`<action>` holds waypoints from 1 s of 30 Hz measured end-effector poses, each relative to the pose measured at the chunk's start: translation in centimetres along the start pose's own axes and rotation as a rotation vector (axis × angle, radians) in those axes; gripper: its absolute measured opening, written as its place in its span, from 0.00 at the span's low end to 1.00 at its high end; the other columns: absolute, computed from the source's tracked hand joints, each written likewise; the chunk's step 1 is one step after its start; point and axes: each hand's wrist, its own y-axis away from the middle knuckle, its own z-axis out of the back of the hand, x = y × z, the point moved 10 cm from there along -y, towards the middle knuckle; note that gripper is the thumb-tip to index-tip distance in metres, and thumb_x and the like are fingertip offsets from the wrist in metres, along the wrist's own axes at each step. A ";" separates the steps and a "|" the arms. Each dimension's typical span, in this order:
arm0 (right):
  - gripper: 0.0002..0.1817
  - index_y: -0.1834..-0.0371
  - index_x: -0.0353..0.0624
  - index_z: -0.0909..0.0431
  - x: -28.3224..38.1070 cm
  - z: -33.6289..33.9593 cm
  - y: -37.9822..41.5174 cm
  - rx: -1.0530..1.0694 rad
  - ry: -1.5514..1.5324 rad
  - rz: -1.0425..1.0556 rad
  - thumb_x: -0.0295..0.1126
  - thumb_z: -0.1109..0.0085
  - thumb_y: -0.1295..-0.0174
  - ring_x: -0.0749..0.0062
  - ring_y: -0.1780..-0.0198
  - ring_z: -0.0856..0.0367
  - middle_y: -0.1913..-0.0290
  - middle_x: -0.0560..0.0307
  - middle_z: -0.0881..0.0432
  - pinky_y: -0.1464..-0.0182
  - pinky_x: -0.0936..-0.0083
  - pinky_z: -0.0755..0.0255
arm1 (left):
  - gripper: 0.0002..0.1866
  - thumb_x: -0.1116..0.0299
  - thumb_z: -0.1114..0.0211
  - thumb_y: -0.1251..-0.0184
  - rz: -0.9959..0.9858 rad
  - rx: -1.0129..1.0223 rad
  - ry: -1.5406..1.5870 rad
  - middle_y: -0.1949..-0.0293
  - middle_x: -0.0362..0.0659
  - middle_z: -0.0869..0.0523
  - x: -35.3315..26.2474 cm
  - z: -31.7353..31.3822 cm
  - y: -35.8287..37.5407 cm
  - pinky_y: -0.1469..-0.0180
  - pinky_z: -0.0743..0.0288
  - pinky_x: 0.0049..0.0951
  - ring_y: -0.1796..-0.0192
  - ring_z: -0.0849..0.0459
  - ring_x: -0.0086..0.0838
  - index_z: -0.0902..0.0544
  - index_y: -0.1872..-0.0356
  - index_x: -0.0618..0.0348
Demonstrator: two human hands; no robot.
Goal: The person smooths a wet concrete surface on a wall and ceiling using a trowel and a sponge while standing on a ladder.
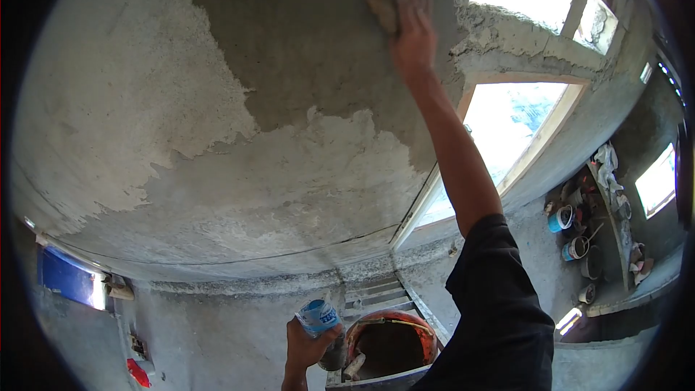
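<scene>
High on the wall, my right hand (415,32) is pressed around a tan, wedge-shaped pad (381,9) that looks like a sponge. The pad touches dark, damp-looking plaster (304,43), which borders paler, drier wall on the left and below. Low in the view, my left hand (308,347) grips a clear plastic container (318,316) with a blue label and an open top. Its contents are hard to make out. Just right of that hand stands an orange-rimmed bucket (425,327) with dark grey material inside.
A ladder (373,297) leans below, beside the bucket. A framed window opening (539,119) is right of my arm, with ragged masonry above it. Several buckets (575,247) stand on the floor at far right. A red object (137,373) lies at lower left.
</scene>
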 end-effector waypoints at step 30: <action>0.37 0.33 0.37 0.33 2.8 -1.6 3.4 0.339 -0.221 -0.133 0.16 0.36 0.52 0.44 0.30 0.35 0.33 0.40 0.30 0.26 0.59 0.41 | 0.19 0.61 0.23 0.49 0.031 -0.006 -0.061 0.68 0.44 0.11 0.2 -0.7 0.4 0.58 0.20 0.29 0.64 0.13 0.26 0.16 0.61 0.64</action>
